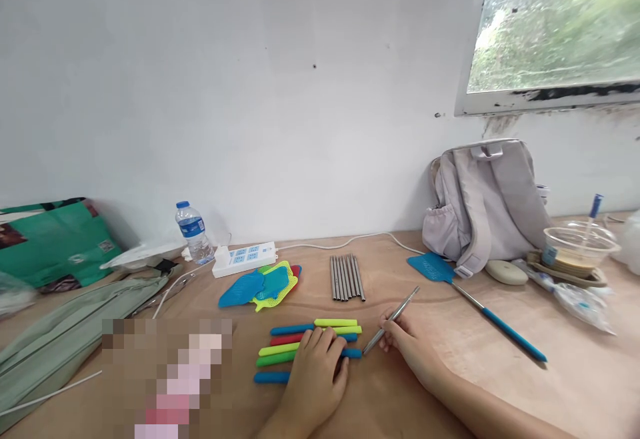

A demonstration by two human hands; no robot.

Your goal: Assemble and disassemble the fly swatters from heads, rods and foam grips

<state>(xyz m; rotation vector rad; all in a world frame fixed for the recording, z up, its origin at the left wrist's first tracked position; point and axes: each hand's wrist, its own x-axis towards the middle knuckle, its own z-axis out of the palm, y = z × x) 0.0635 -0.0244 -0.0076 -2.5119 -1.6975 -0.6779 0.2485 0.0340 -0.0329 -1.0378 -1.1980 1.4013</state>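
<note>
My left hand (315, 375) lies over a row of coloured plastic handles, its fingers curled round a blue handle (353, 353) whose right end sticks out by the thumb. About it lie a green handle (276, 359), a red handle (286, 339), yellow handles (336, 323) and other blue handles (273, 377). Pinched in my right hand (395, 332) is a slim metal rod (403, 305), tilted, its lower end close to the blue handle's end; whether they touch I cannot tell. Several similar metal rods (347, 279) lie side by side further back.
Mesh fly swatter heads (275, 283) are piled near a white power strip (245, 259). A complete blue fly swatter (500, 322) lies at right, before a grey backpack (483, 205) and a plastic cup (575, 252). Left stand a water bottle (194, 232) and green bag (65, 245).
</note>
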